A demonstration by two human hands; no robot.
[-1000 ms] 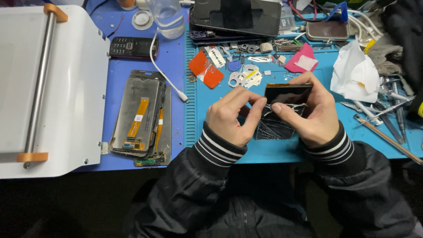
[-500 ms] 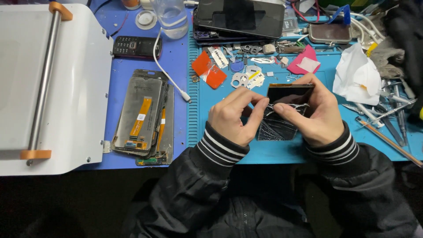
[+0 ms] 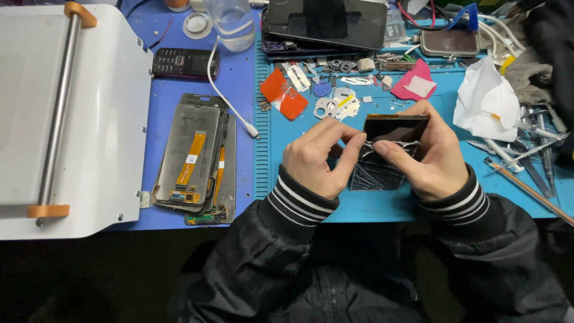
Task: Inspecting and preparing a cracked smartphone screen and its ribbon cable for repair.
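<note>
White machine (image 3: 113, 119) with a grey roller bar and orange end caps fills the left side of the frame, sitting on a blue mat (image 3: 245, 78). Teal work mat (image 3: 371, 206) covers centre and right. Dark phone (image 3: 326, 21) lies face up at top centre, a clear plastic bottle (image 3: 232, 21) just left of it. Stack of stripped screen panels (image 3: 194, 158) with orange flex strips lies left of centre, just beside the white machine. White crumpled tissue (image 3: 484, 101) at upper right, with tweezers and thin tools (image 3: 526, 149) spread below and right of it. Small black keypad phone (image 3: 184, 61) at upper left of centre, and a white cable (image 3: 230, 101) runs from the bottle area down to the teal mat's edge. Orange plastic pieces (image 3: 284, 94) and small loose parts sit above the hands; a pink scrap (image 3: 415, 84) is right of them. Centre frame: the small dark display (image 3: 396, 128) is held just above the teal mat, its lower part cracked and crumpled. Left hand (image 3: 317, 158) pinches the film at the display's lower left edge, thumb and forefinger closed on it. Right hand (image 3: 433, 158) wraps the display's right side, clenched on it, thumb pressing the front.
</note>
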